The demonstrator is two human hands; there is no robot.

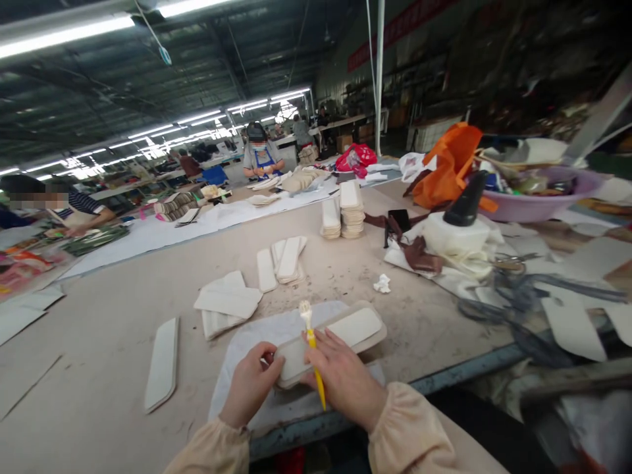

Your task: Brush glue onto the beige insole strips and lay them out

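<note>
A long off-white panel with rounded ends (372, 334) lies slantwise in front of me, with a narrower white strip (360, 324) on top of it. My left hand (254, 380) pinches the panel's left end between thumb and fingers. Between the fingers of my right hand (343, 372) is a glue brush (311, 337) with a yellow handle and pale bristles pointing away from me. That hand also rests on the middle of the panel, covering part of the strip. A white sheet (241, 355) is spread underneath.
Loose white pieces (230, 299) and a single strip (162, 365) lie to the left. Stacked strips (351, 210) stand farther back. At right are a white bottle with a black cap (457, 227), scissors (511, 263) and a purple basin (533, 201). Co-workers sit beyond.
</note>
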